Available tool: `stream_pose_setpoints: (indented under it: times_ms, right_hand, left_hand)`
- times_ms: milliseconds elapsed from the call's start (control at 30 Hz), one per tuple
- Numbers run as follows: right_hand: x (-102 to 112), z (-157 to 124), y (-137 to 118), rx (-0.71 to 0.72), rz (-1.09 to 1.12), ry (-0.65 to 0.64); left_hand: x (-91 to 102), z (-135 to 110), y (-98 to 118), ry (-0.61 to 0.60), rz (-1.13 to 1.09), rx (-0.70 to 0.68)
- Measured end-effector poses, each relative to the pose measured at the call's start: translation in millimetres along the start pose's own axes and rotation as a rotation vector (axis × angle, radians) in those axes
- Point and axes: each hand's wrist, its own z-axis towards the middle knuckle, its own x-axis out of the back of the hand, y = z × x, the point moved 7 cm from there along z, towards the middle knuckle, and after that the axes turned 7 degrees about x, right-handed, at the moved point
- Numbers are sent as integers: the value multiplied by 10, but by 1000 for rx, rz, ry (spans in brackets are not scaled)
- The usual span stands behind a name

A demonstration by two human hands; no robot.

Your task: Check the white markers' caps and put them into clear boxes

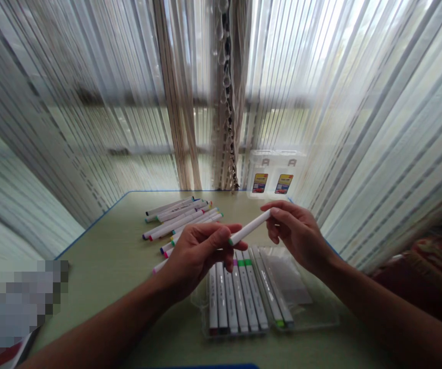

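Here, a smooth white marker (250,227) with a green end is up near the clear case (318,315). The left hand (201,246) pinches the green end, the right hand (295,228) the other. Its long body slants, green end lower left, other end upper right.

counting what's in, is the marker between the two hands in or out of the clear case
Out: the marker is held in the air by the left hand and right hand, while other markers lie in the clear case.

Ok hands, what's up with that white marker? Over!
Left hand, right hand: one end each. White marker raised, tilted. Open clear case below; nothing visibly in the way.
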Motion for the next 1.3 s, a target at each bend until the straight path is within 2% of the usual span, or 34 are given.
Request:
stream_pose_setpoints:
  times_ms: [300, 567, 700, 1067, 1300]
  right_hand:
    - [13, 13, 21, -17, 10, 6]
    - [20, 4, 5, 0, -12, 12]
    - [30, 12, -20, 36, -38, 17]
    - [44, -16, -97, 136, -169, 9]
    - [47, -16, -103, 142, -183, 10]
  left_hand:
    - [-17, -18, 1, -75, 25, -30]
    - [-2, -22, 22, -39, 114, -49]
    - [38, -21, 15, 20, 137, -45]
    - [216, 13, 67, 292, 77, -77]
    - [240, -2, 82, 318, 210, -128]
